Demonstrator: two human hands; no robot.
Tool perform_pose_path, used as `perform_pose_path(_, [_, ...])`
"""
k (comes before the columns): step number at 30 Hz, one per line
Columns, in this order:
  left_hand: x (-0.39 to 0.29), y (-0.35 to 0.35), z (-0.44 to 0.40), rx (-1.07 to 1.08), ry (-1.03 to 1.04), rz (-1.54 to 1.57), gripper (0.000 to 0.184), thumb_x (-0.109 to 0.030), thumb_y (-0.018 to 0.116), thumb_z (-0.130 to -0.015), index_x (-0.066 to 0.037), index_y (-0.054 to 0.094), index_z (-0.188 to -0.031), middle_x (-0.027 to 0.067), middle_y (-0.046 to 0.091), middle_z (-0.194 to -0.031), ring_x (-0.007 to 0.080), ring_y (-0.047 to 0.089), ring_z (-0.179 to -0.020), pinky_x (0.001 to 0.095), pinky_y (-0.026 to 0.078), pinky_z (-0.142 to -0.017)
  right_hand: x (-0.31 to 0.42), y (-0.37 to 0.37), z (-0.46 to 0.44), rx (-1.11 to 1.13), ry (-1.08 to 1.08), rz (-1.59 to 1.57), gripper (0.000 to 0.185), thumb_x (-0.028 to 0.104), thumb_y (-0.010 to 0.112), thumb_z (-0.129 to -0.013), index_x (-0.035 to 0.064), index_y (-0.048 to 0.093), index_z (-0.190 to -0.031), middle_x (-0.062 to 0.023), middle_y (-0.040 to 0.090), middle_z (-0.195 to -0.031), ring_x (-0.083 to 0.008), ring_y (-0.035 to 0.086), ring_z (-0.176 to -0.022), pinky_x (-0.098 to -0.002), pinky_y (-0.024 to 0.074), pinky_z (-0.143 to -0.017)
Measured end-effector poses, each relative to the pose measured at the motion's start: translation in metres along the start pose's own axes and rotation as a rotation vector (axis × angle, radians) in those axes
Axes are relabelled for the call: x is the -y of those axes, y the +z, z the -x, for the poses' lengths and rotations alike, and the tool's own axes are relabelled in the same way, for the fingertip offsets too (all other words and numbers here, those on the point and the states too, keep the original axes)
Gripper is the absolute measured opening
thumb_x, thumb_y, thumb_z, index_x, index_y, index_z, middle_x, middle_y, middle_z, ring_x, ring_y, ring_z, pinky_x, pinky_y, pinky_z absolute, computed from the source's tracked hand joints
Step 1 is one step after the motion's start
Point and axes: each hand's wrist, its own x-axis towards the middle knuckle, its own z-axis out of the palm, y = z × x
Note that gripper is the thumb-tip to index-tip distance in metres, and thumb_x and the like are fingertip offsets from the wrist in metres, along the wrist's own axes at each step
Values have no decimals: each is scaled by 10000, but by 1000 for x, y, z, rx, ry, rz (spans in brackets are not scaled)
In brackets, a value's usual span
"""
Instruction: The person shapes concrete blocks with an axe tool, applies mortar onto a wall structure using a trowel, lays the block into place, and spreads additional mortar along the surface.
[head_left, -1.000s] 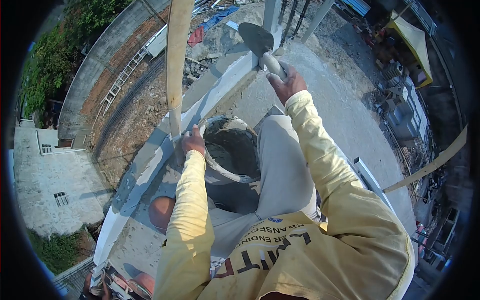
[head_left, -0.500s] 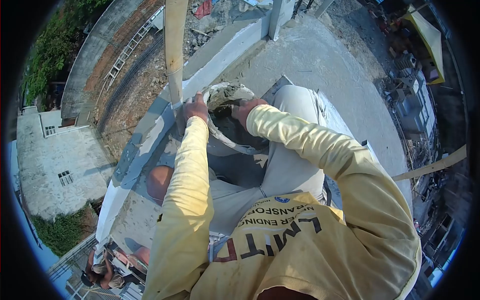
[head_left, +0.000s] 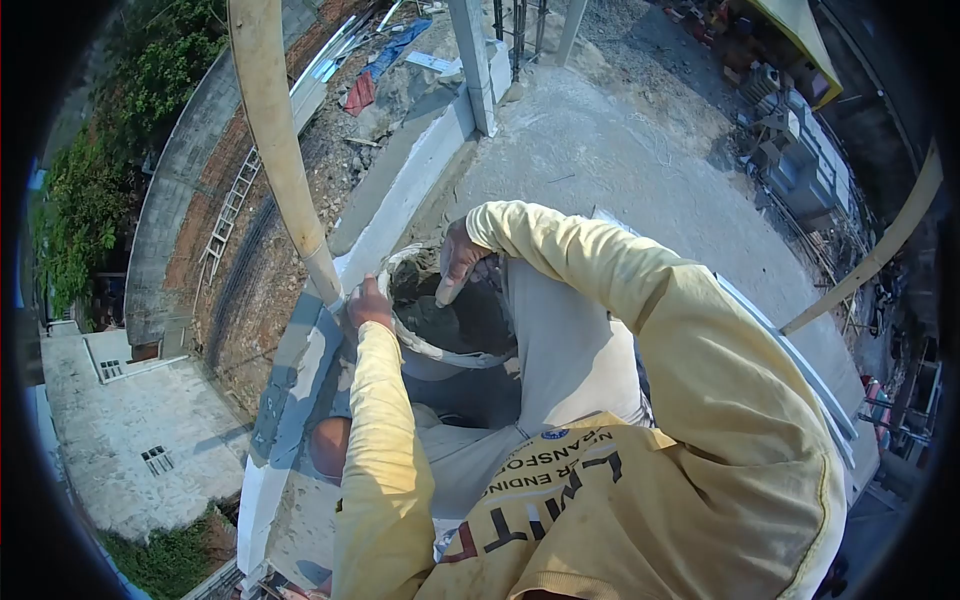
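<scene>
A round bucket [head_left: 455, 357] with a mortar-crusted rim stands between my legs, with wet grey mortar [head_left: 425, 318] inside. My left hand [head_left: 370, 305] grips the left side of its rim, beside a bamboo pole. Over the bucket's opening, my right hand [head_left: 462, 262] is closed round the pale handle of a trowel [head_left: 449, 290], which points down into the bucket. The trowel's blade is hard to tell from the mortar.
A low white wall [head_left: 415, 180] runs diagonally along the left of the grey concrete slab [head_left: 620, 160]. One bamboo pole [head_left: 270, 130] rises at the left, another [head_left: 880, 250] at the right. A metal post [head_left: 472, 65] stands ahead. Ground lies far below, beyond the wall.
The trowel was raised at the upper middle a second ago; my right hand has brought it down into the bucket. My left hand has stayed at the rim. The view has shifted.
</scene>
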Motion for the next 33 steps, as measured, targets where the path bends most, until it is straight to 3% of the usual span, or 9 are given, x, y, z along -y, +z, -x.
perform_pose_path(2, [5, 1, 4, -69, 269, -237, 337, -212, 487, -887, -120, 573, -1199, 271, 626, -994, 405, 611, -950, 437, 477, -844, -1, -26, 21, -29, 24, -126, 425, 328, 800, -705, 114, 704, -1059, -26, 691, -932, -149, 615, -817, -319, 515, -715])
perform_pose_path(4, [1, -3, 7, -66, 318, -294, 326, -197, 493, -880, -105, 580, -1180, 254, 638, -956, 409, 617, -907, 450, 484, -812, -19, -47, 34, -23, 137, -312, 409, 282, 793, -726, 110, 692, -1084, -26, 681, -985, -157, 608, -874, -312, 510, -737])
perform_pose_path(5, [-2, -5, 7, -66, 345, -320, 321, -190, 496, -876, -98, 584, -1170, 245, 644, -938, 411, 621, -885, 457, 488, -796, -42, -55, 36, -4, 58, -368, 368, 379, 773, -748, 151, 695, -1027, 19, 665, -804, -57, 523, -586, -234, 432, -517])
perform_pose_path(16, [1, -2, 4, -138, 378, -255, 257, -151, 449, -911, -66, 626, -1077, 215, 660, -933, 393, 634, -846, 466, 493, -757, -124, -79, 215, -506, -36, -861, 379, 335, 713, -815, 62, 654, -1072, -49, 633, -769, -66, 448, -519, -218, 360, -448])
perform_pose_path(22, [7, 0, 2, -151, 403, -282, 273, -145, 434, -920, -63, 613, -1109, 200, 666, -941, 381, 641, -835, 452, 502, -738, -127, -105, 261, -936, 167, -722, 427, 381, 702, -808, 43, 654, -1065, -46, 619, -714, -77, 465, -509, -231, 386, -454])
perform_pose_path(28, [6, -1, 5, -158, 409, -309, 287, -175, 414, -941, -63, 611, -1118, 216, 659, -953, 387, 634, -861, 459, 495, -754, -108, -155, 209, -1315, 127, -423, 495, 458, 670, -801, 51, 661, -1081, -42, 607, -689, -113, 532, -553, -275, 440, -484])
perform_pose_path(29, [5, -2, 6, -144, 385, -294, 294, -185, 404, -946, -61, 614, -1111, 225, 655, -957, 387, 631, -872, 460, 492, -764, -108, -167, 190, -1368, 178, -384, 416, 329, 676, -821, 112, 624, -1171, -54, 615, -742, -170, 576, -603, -320, 496, -545])
perform_pose_path(31, [-1, -6, 9, -116, 337, -263, 312, -204, 385, -957, -56, 620, -1097, 243, 646, -965, 388, 625, -896, 462, 484, -782, -142, -189, 128, -1718, 94, 124, 397, 276, 668, -809, 134, 615, -1176, -119, 672, -857, -286, 655, -751, -380, 531, -698])
perform_pose_path(33, [-4, -7, 11, -87, 241, -176, 372, -279, 393, -954, -21, 619, -1098, 261, 634, -1001, 400, 608, -938, 454, 465, -830, -101, -184, 122, -1608, 243, 71, 370, 223, 651, -797, 126, 611, -1152, -174, 671, -970, -355, 636, -934, -416, 500, -843])
